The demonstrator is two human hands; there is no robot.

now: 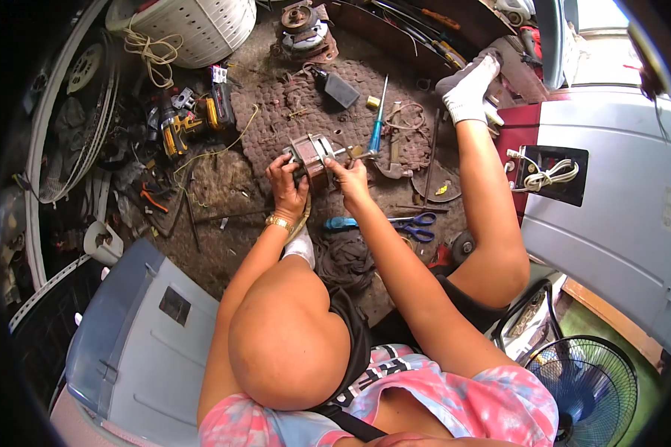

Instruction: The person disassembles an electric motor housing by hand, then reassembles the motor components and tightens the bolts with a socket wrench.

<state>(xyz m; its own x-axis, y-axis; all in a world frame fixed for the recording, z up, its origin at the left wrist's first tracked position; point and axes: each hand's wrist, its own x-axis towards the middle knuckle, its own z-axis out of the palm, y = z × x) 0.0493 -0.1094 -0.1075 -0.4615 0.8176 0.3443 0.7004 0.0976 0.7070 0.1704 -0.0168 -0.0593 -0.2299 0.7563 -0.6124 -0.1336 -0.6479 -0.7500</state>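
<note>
An electric motor (pixel 312 157) with a reddish-brown core and silvery end frames is held above the woven mat (pixel 265 123). Its shaft points right. My left hand (pixel 287 182) is closed around the motor's left and lower side. At its right side, my right hand (pixel 348 179) has its fingers pressed on the motor near the shaft. A small metal piece by the shaft is too small to make out. Right of the motor lies a screwdriver with a teal handle (pixel 375 135), beside a clamp-like metal tool (pixel 395 160).
A yellow drill (pixel 175 132), orange-handled pliers (pixel 154 197) and a white basket (pixel 194 33) are at the left. Blue-handled scissors (pixel 417 227) lie below the mat. Another motor-like part (pixel 303 33) stands at the top. A fan (pixel 585 387) is at lower right.
</note>
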